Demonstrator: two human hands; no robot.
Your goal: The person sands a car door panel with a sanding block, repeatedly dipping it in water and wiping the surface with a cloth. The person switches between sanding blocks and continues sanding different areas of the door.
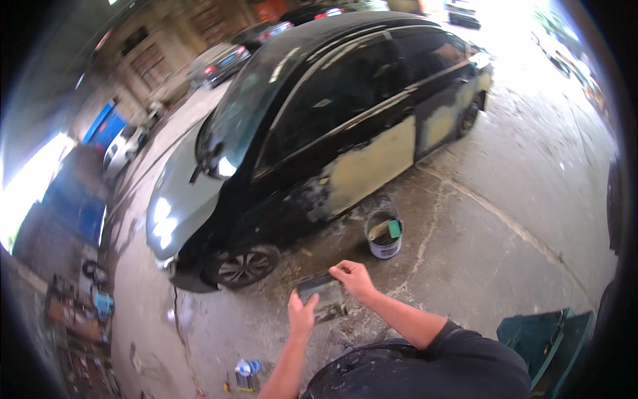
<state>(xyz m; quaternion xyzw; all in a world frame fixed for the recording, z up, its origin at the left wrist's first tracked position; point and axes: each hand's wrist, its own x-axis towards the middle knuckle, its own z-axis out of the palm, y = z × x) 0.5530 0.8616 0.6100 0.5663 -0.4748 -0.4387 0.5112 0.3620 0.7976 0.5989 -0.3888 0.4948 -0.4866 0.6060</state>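
Gripping grey sanding block [319,290] w/ both: left hand [302,314], right hand [355,279].

Stained concrete floor [505,219], black car [332,113] with primer patches, white bucket [384,236], glaring daylight

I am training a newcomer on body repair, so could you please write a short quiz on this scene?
1. True or false: both hands hold the flat grey sheet.
2. What stands on the floor beside the black car? A) a white bucket B) a ladder C) a tyre
3. What colour are the patches on the car's doors?

Key: 1 true; 2 A; 3 pale yellowish.
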